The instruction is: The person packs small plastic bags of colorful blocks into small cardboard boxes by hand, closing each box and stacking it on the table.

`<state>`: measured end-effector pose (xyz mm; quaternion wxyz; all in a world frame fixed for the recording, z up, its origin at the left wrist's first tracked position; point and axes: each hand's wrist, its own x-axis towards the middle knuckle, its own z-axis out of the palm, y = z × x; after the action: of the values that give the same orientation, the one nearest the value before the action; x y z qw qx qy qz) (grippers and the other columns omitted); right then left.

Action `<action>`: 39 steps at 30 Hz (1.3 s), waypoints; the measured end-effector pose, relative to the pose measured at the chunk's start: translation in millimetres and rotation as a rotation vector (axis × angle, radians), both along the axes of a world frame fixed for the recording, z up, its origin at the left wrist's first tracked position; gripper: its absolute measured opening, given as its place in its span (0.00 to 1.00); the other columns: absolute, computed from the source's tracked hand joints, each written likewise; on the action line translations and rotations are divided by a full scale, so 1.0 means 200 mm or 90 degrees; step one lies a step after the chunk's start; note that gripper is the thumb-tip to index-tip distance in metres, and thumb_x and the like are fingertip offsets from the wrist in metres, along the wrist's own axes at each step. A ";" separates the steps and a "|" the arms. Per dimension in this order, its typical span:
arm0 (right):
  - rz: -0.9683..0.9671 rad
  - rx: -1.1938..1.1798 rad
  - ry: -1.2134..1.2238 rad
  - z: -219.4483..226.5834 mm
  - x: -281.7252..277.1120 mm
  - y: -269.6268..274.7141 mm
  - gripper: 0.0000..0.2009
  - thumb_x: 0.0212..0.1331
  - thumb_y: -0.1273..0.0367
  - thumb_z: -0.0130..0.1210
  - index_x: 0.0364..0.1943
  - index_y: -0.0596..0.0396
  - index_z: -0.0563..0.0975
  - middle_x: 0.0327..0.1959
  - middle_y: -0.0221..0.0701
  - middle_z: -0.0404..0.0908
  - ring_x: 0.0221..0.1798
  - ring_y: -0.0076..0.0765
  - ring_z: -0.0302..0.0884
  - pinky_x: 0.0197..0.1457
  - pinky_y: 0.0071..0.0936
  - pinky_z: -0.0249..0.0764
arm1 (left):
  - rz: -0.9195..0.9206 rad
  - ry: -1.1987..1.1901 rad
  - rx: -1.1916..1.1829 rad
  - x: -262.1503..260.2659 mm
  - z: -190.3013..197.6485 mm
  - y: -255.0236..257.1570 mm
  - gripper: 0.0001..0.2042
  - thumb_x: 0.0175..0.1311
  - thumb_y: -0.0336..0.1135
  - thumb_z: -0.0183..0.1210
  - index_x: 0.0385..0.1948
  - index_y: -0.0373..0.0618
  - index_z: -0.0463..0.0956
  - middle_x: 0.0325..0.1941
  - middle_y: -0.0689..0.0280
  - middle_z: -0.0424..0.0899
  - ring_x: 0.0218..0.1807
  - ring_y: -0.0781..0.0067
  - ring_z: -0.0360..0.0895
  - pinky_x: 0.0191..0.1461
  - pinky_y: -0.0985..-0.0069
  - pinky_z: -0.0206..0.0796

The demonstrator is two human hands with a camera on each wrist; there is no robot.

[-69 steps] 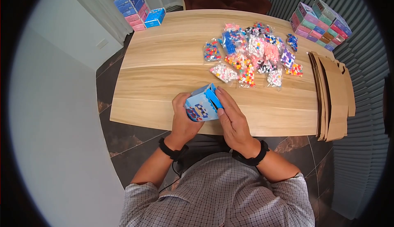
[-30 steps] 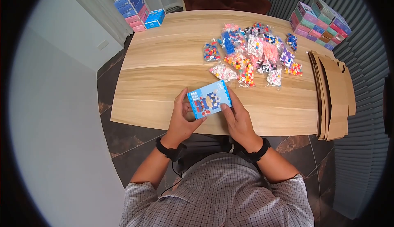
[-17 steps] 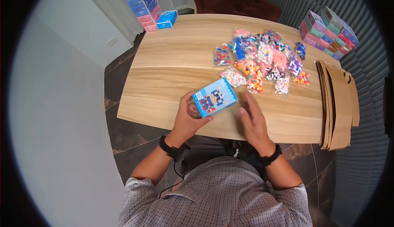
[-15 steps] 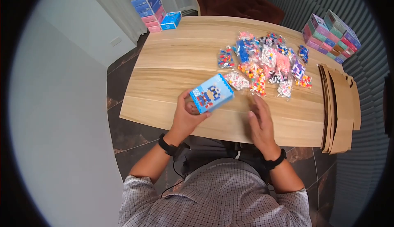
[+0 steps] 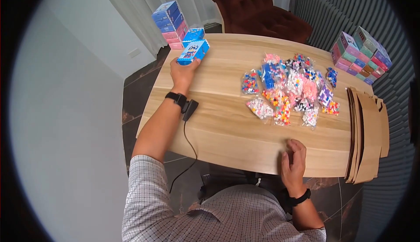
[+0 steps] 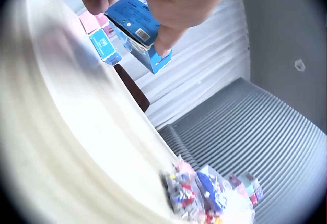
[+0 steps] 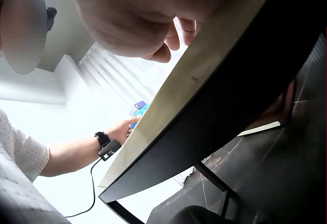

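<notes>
At the table's far left, my left hand [image 5: 183, 74] grips a small blue box [image 5: 195, 50] with a blocky toy figure printed on its face. The left wrist view shows fingers and thumb around this box [image 6: 130, 19], a barcode on one side. Right behind it stands another blue box [image 5: 194, 35], beside a stack of blue and pink boxes [image 5: 168, 23]. My right hand [image 5: 294, 162] hovers by the table's front edge, fingers loosely curled and holding nothing. In the right wrist view that hand [image 7: 133, 22] is seen close over the tabletop edge.
Several clear bags of coloured building bricks [image 5: 291, 86] are heaped right of the table's [image 5: 210, 132] middle. Stacked boxes [image 5: 358, 58] stand at the far right corner. Flattened brown cardboard [image 5: 367, 137] leans along the right edge, and a brown chair [image 5: 262, 14] stands behind the table.
Both hands held the blue box near the front; the right hand let go and drew right. My left hand has carried the box to the back left, and the head view has shifted.
</notes>
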<state>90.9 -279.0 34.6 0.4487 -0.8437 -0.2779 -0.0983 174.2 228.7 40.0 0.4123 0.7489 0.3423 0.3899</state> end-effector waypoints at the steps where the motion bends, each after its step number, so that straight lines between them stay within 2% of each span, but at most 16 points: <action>1: 0.000 0.003 -0.008 0.00 0.00 0.00 0.18 0.63 0.80 0.59 0.58 0.65 0.77 0.59 0.51 0.77 0.61 0.58 0.77 0.64 0.42 0.74 | 0.002 0.000 -0.033 0.06 0.00 0.03 0.49 0.44 0.50 0.83 0.64 0.26 0.69 0.61 0.41 0.81 0.63 0.49 0.80 0.68 0.61 0.71; 2: 0.001 -0.004 -0.013 0.00 0.01 0.01 0.18 0.63 0.80 0.59 0.57 0.65 0.77 0.58 0.52 0.78 0.61 0.59 0.77 0.64 0.43 0.75 | 0.005 0.000 -0.065 0.12 0.00 0.05 0.49 0.43 0.50 0.83 0.64 0.26 0.69 0.60 0.40 0.81 0.63 0.48 0.79 0.68 0.60 0.71; 5: -0.001 -0.014 -0.031 0.00 0.01 0.02 0.16 0.61 0.81 0.59 0.54 0.66 0.78 0.55 0.53 0.79 0.57 0.61 0.79 0.60 0.45 0.77 | 0.079 0.083 0.072 0.28 0.04 0.04 0.49 0.42 0.50 0.83 0.64 0.25 0.70 0.61 0.40 0.78 0.66 0.43 0.74 0.71 0.56 0.68; 8: 0.015 -0.038 -0.042 0.01 0.01 0.03 0.16 0.60 0.81 0.59 0.53 0.66 0.78 0.52 0.53 0.81 0.54 0.60 0.79 0.58 0.46 0.77 | 0.095 0.095 0.095 0.42 0.09 0.04 0.47 0.43 0.50 0.83 0.62 0.26 0.70 0.62 0.40 0.75 0.68 0.40 0.68 0.73 0.53 0.64; 11: 0.018 -0.045 -0.049 0.01 0.02 0.03 0.15 0.58 0.82 0.59 0.50 0.65 0.80 0.50 0.51 0.82 0.51 0.58 0.80 0.54 0.46 0.78 | 0.166 0.104 0.090 0.57 0.11 0.08 0.45 0.43 0.49 0.83 0.60 0.27 0.70 0.62 0.39 0.73 0.69 0.39 0.66 0.74 0.53 0.61; 16: 0.031 -0.063 -0.042 0.00 0.03 0.03 0.14 0.55 0.82 0.60 0.47 0.63 0.81 0.49 0.48 0.83 0.47 0.55 0.81 0.51 0.44 0.78 | 0.205 0.117 0.143 0.73 0.08 0.22 0.45 0.44 0.49 0.83 0.60 0.29 0.69 0.61 0.40 0.73 0.67 0.37 0.67 0.74 0.51 0.60; 17: 0.032 -0.051 -0.040 0.02 0.04 0.04 0.15 0.53 0.85 0.57 0.46 0.62 0.80 0.46 0.47 0.81 0.46 0.54 0.80 0.49 0.44 0.77 | 0.212 0.116 0.146 0.75 0.06 0.24 0.45 0.44 0.49 0.82 0.60 0.29 0.69 0.61 0.40 0.73 0.67 0.37 0.67 0.74 0.51 0.60; 23: 0.053 -0.081 -0.014 0.06 0.05 0.06 0.14 0.52 0.85 0.57 0.44 0.60 0.80 0.45 0.43 0.82 0.45 0.52 0.79 0.50 0.44 0.76 | 0.281 0.147 0.187 0.80 -0.04 0.35 0.44 0.46 0.50 0.82 0.60 0.33 0.69 0.62 0.44 0.73 0.69 0.40 0.67 0.74 0.50 0.60; 30: 0.061 -0.094 -0.006 0.07 0.06 0.07 0.14 0.49 0.84 0.58 0.41 0.58 0.81 0.43 0.41 0.83 0.44 0.50 0.80 0.52 0.45 0.75 | 0.327 0.163 0.158 0.80 -0.03 0.33 0.44 0.49 0.51 0.81 0.65 0.41 0.66 0.66 0.50 0.74 0.72 0.43 0.65 0.75 0.48 0.59; 36: 0.070 -0.093 -0.015 0.07 0.07 0.06 0.15 0.48 0.84 0.58 0.41 0.57 0.81 0.43 0.40 0.83 0.43 0.50 0.80 0.51 0.45 0.75 | 0.324 0.137 0.184 0.82 -0.05 0.34 0.44 0.50 0.48 0.81 0.64 0.35 0.66 0.64 0.45 0.73 0.70 0.41 0.65 0.74 0.50 0.60; 39: 0.071 -0.090 -0.013 0.06 0.07 0.06 0.15 0.47 0.84 0.58 0.40 0.57 0.81 0.42 0.39 0.83 0.44 0.49 0.80 0.50 0.45 0.75 | 0.298 0.100 0.207 0.82 -0.08 0.37 0.42 0.50 0.43 0.81 0.63 0.32 0.65 0.62 0.41 0.72 0.69 0.39 0.66 0.74 0.53 0.60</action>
<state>104.4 -267.4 47.6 0.3897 -0.8555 -0.3353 -0.0616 338.4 302.2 23.4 0.1579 0.7334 0.4696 0.4654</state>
